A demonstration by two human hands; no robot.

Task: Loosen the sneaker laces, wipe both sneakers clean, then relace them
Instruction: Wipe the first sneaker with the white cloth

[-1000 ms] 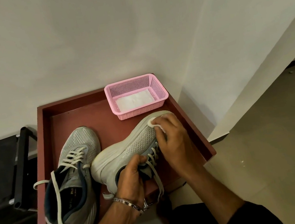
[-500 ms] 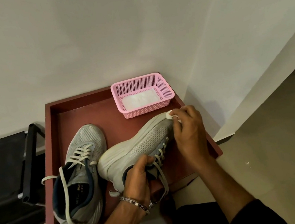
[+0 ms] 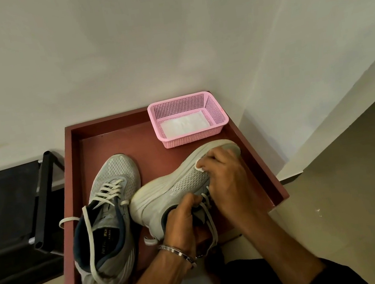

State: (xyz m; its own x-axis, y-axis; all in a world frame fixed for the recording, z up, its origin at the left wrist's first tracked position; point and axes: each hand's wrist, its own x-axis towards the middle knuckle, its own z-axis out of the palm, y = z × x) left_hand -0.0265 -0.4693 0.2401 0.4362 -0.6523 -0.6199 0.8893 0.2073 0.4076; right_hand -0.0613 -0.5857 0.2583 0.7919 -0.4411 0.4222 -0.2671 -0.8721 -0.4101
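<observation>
Two grey mesh sneakers lie on a dark red tray [image 3: 100, 144]. The left sneaker [image 3: 106, 223] stands upright with its pale laces loose. The right sneaker [image 3: 176, 186] is tipped on its side, sole toward the left, toe toward the pink basket. My left hand [image 3: 180, 219] grips its collar at the tongue. My right hand [image 3: 225, 179] presses a small white wipe [image 3: 200, 166] against the mesh upper near the toe. A loose lace hangs down from that shoe below my hands.
A pink plastic basket [image 3: 216, 111] with a white folded cloth [image 3: 183, 124] inside sits at the tray's far right corner. A black metal frame [image 3: 43, 200] stands left of the tray. White walls close behind; tiled floor lies to the right.
My right hand with the wipe has slid back from the toe tip toward the middle of the upper. My left hand keeps its grip on the collar.
</observation>
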